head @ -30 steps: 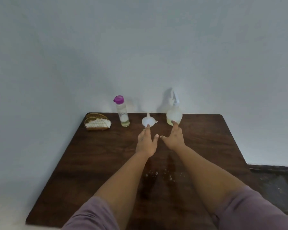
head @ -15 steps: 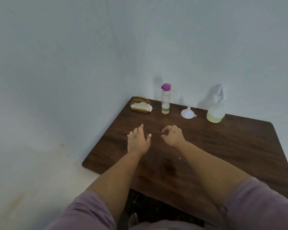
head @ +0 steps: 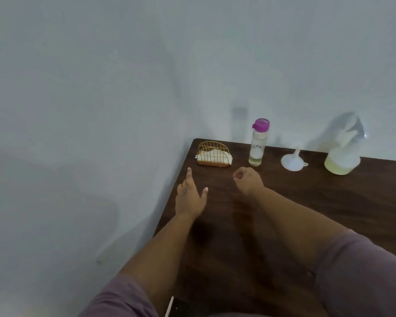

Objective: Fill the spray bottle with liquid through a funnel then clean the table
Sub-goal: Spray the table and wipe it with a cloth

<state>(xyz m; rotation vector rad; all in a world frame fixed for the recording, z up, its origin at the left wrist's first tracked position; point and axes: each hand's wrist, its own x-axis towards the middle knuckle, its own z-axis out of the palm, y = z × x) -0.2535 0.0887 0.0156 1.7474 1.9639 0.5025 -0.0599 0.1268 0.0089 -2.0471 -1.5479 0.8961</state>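
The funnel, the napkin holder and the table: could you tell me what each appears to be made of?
Funnel: likely plastic, translucent white and matte. Napkin holder: thin gold-coloured wire, probably metal, on a brownish base; white napkins inside. Table: dark brown wood grain, possibly laminate, with a low sheen.

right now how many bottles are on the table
2. The purple-capped bottle stands at the back edge beside the napkin holder. The spray bottle stands further right, past the funnel. The view cuts off the table's right side, so more may be hidden.
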